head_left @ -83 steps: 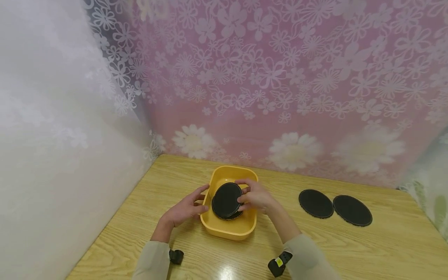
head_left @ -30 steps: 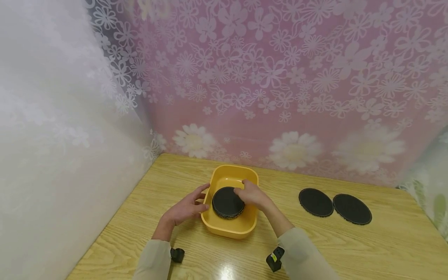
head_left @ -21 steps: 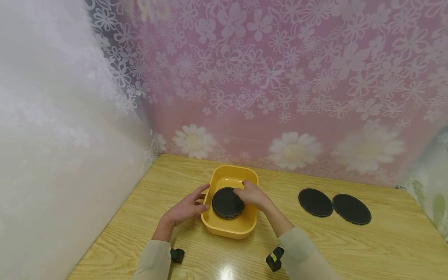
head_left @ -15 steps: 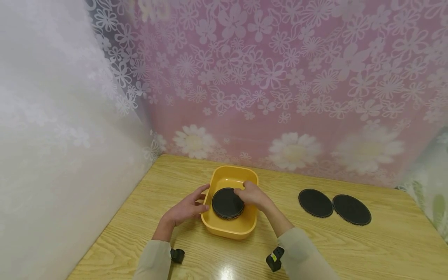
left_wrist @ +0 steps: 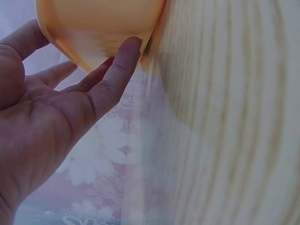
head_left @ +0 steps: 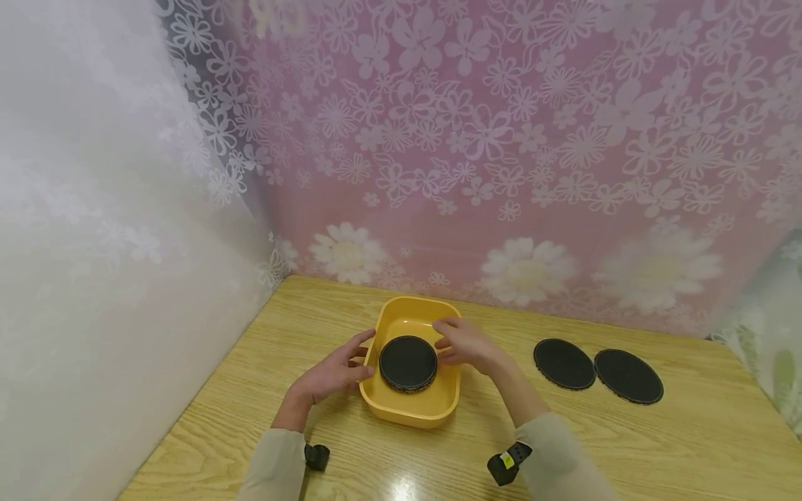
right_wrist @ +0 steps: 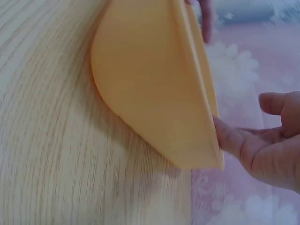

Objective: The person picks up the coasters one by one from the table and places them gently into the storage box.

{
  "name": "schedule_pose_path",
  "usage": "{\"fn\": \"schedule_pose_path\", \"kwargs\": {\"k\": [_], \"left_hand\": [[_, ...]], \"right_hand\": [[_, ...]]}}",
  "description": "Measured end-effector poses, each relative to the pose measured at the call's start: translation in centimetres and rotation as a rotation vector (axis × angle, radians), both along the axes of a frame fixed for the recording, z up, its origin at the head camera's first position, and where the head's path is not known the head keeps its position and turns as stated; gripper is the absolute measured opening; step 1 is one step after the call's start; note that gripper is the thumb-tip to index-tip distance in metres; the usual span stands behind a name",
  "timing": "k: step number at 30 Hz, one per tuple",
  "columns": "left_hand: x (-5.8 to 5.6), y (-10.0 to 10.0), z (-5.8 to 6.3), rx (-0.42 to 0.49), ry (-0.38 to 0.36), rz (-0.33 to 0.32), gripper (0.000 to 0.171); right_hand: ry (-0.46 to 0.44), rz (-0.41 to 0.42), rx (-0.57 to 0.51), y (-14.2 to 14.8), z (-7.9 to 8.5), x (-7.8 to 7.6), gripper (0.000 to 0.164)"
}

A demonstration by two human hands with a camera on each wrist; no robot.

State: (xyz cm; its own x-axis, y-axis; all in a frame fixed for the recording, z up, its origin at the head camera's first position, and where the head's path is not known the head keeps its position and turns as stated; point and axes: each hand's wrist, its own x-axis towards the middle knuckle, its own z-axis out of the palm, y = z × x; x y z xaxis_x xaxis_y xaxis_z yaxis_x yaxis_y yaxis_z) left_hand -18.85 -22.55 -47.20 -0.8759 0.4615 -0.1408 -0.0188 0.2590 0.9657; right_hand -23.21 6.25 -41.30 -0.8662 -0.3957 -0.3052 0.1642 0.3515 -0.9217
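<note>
A stack of round black discs, stitched round the edge like leather coasters, lies flat inside a yellow rectangular bin. My left hand rests its spread fingers against the bin's left side; the left wrist view shows those fingers along the outer wall. Over the bin's right rim reaches my right hand, fingertips just beside the stack's right edge, holding nothing. In the right wrist view its thumb stands apart from its fingers, and the bin's outer wall hides the stack.
Two more black discs, a left one and a right one, lie side by side on the wooden table, right of the bin. A pink floral curtain hangs behind the table, with a whitish one at the left.
My right hand first held a tilted disc over the stack, then gripped the stack's right edge. It has now let go and drawn back rightward. My left hand has stayed put.
</note>
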Motion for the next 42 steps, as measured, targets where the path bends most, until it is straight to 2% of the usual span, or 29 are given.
{"fn": "schedule_pose_path", "kwargs": {"k": [6, 9, 12, 19, 28, 35, 39, 42], "left_hand": [[0.0, 0.0, -0.1, 0.018, -0.008, -0.006, 0.075], [-0.1, -0.1, -0.1, 0.024, -0.01, -0.008, 0.075], [-0.1, -0.1, -0.1, 0.028, -0.008, -0.007, 0.075], [0.0, 0.0, -0.1, 0.029, -0.007, -0.011, 0.075], [0.1, 0.0, 0.0, 0.026, -0.007, -0.012, 0.076], [0.1, 0.2, 0.2, 0.021, -0.006, -0.013, 0.076], [0.1, 0.2, 0.2, 0.014, -0.001, -0.013, 0.075], [0.1, 0.2, 0.2, 0.006, 0.005, -0.009, 0.075]], "right_hand": [[-0.108, 0.054, -0.239, 3.4, -0.4, -0.6, 0.07], [-0.121, 0.082, -0.303, 5.5, -0.8, -0.8, 0.076], [-0.11, 0.064, -0.342, 7.7, -1.3, -1.1, 0.075], [-0.032, -0.025, -0.353, 14.2, -2.4, -1.0, 0.065], [0.008, -0.092, -0.412, 23.5, -3.0, -0.1, 0.071], [-0.022, -0.245, -0.415, 29.9, -4.8, 0.8, 0.077], [-0.021, -0.354, -0.36, 32.1, -5.4, 1.9, 0.083], [-0.001, -0.422, -0.235, 33.1, -5.7, 2.5, 0.086]]}}
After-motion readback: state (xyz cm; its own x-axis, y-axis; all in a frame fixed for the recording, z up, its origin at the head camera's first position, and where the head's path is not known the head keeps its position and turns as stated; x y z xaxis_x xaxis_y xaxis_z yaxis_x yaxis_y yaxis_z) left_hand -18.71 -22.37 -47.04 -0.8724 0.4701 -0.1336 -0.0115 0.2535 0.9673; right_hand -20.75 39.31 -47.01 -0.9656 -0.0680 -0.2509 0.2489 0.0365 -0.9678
